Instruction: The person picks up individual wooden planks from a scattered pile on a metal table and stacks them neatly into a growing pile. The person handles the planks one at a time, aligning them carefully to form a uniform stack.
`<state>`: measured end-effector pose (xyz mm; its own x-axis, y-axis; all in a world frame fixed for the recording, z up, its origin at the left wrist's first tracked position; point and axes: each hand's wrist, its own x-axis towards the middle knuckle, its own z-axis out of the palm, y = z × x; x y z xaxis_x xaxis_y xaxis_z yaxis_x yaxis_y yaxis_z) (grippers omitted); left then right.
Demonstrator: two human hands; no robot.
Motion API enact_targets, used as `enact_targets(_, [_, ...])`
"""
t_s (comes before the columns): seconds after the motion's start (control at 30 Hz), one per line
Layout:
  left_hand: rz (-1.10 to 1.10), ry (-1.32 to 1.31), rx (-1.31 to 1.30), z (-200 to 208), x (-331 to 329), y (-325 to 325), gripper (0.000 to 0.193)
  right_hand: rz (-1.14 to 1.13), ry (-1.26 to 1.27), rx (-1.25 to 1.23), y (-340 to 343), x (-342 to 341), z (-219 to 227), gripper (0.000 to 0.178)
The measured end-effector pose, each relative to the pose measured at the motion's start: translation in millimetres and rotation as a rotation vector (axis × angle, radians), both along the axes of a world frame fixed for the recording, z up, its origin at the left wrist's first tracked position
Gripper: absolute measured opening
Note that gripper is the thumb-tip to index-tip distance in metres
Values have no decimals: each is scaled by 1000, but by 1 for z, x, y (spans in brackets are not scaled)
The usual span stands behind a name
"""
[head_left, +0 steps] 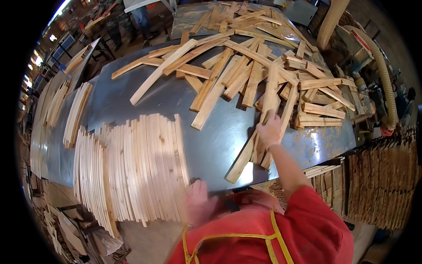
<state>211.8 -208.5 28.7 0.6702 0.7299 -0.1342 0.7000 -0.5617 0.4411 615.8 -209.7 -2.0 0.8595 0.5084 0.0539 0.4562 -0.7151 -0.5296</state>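
My right hand (pixel 269 128) is closed around a wooden strip (pixel 271 83) at the near edge of a loose heap of strips (pixel 246 57). That strip is slightly blurred and points away from me. Other strips lie under and beside the hand, one a long strip (pixel 241 160) slanting toward the table's front edge. My left hand (pixel 198 201), smeared by motion, is at the near right end of a row of strips (pixel 140 167) standing side by side. Its fingers are close to the last strip (pixel 180 154); whether they grip it is unclear.
The dark metal table (pixel 211 154) carries the heap and the row. Smaller bundles of strips (pixel 77 114) lie at the left. Ribbed hoses (pixel 387 79) hang at the right, above stacked wood (pixel 378 185). A person (pixel 116 20) stands at the far left.
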Motion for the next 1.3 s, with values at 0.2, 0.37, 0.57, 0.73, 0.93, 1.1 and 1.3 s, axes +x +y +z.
enact_targets(0.2, [111, -18, -41, -19, 82, 18, 96, 412, 218, 63, -3, -45, 36, 94])
enact_targets(0.37, [142, 214, -298, -2, 138, 23, 105, 255, -493, -121, 93, 146, 59, 69])
enact_targets(0.57, [332, -78, -345, -33, 118, 5, 91, 388, -265, -392, 132, 168, 26, 67])
enact_targets(0.73, [580, -499, -873, -1, 55, -9, 96, 342, -265, -85, 95, 99, 6, 59])
enact_targets(0.93, [874, -1068, -1266, 30, 19, -46, 90, 849, 625, -101, 50, -64, 47, 71])
enact_targets(1.1, [546, -168, -276, -1, -12, -57, 84, 906, 817, -138, 51, -221, -8, 79])
enact_targets(1.3, [466, -74, 106, 7, -27, -64, 79, 1215, 300, -37, 115, -182, 1, 67])
